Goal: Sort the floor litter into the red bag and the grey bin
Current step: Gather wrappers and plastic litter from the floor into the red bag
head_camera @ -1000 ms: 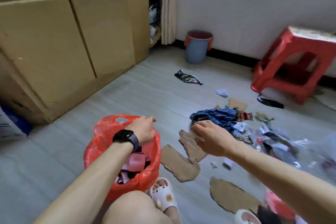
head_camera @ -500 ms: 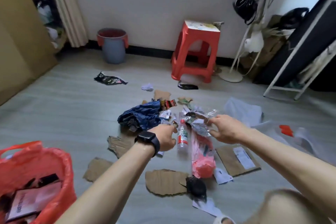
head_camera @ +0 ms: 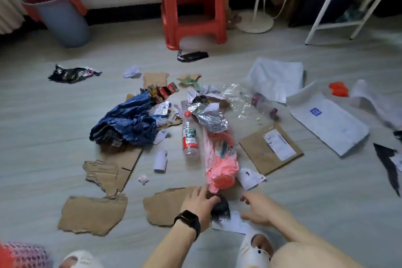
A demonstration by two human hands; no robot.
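Pale plank floor strewn with litter, both hands low over one black crumpled wad [head_camera: 220,206].

Left hand [head_camera: 200,202] and right hand [head_camera: 258,209] are apart, fingers straight or loose, gripping nothing; the wad lies between them, just beside the left thumb. One round grey bin [head_camera: 63,17] with a red liner stands by the far wall, near one red plastic stool [head_camera: 191,6]. I count one clear plastic bottle [head_camera: 189,135] with red cap, one crumpled blue bag [head_camera: 128,122], one pink plastic bag [head_camera: 221,165] and at least five torn brown cardboard pieces [head_camera: 93,213]. The bottle's writing and the white shipping label [head_camera: 278,143] are too blurred to read. Whether the red edge [head_camera: 3,257] at the lower left corner is the red bag, I cannot tell.
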